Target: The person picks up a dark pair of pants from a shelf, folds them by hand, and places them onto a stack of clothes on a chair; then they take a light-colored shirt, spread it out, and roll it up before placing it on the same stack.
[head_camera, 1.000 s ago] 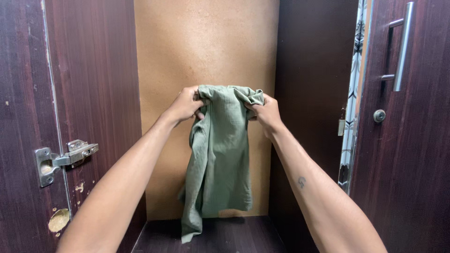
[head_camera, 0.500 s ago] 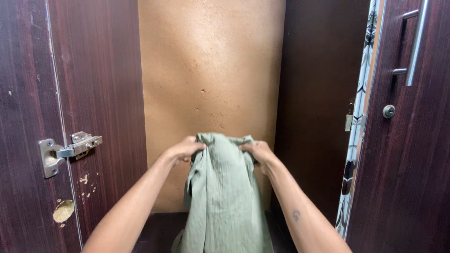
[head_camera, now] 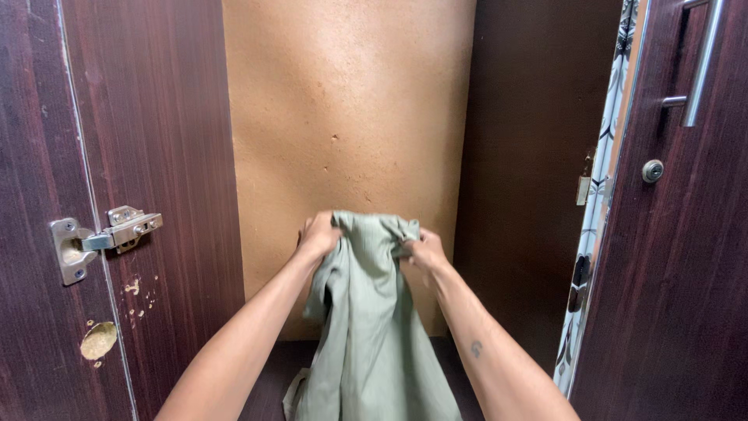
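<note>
A sage-green cloth garment [head_camera: 372, 327] hangs from both my hands inside an open dark-wood cupboard. My left hand [head_camera: 318, 236] grips its top left edge. My right hand [head_camera: 425, 255] grips the top right edge, close beside the left. The bunched top of the cloth sits between the two hands, and the rest falls down past the frame's bottom edge. Behind the cloth is the tan back panel [head_camera: 347, 117] of the cupboard.
The left cupboard door [head_camera: 117, 156] stands open, with a metal hinge [head_camera: 105, 238] on it. The right door [head_camera: 686, 257] carries a long metal handle [head_camera: 699, 66] and a round lock [head_camera: 653, 171]. A patterned curtain [head_camera: 600, 203] shows through the gap beside it.
Both hands have come down from chest height with the cloth, then rose slightly and moved closer together. The cloth's lower end now falls out of view.
</note>
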